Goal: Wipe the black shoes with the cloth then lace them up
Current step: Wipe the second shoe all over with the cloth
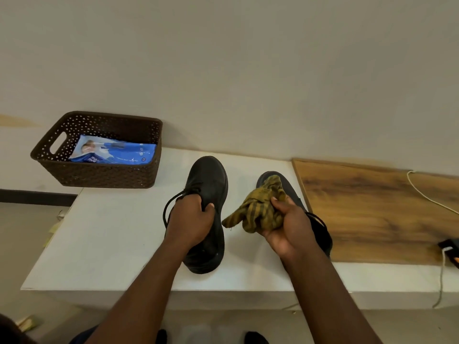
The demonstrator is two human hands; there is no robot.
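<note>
Two black shoes lie on the white table (pixel 104 244), toes pointing away from me. My left hand (pixel 191 219) grips the left shoe (pixel 210 180) across its middle, at the laces; a loose black lace loops out to the left of my wrist. My right hand (pixel 288 227) holds a crumpled yellow-and-dark striped cloth (pixel 260 209), palm up, just above the right shoe (pixel 320 234). That shoe is largely hidden behind the cloth and hand; only its toe and heel show.
A brown perforated basket (pixel 104 175) with a blue wipes pack (pixel 114 151) stands at the table's back left. A wooden board (pixel 372 209) lies to the right, with a white cable (pixel 427 194) and a black plug (pixel 450 249) at the far right edge. A wall runs behind.
</note>
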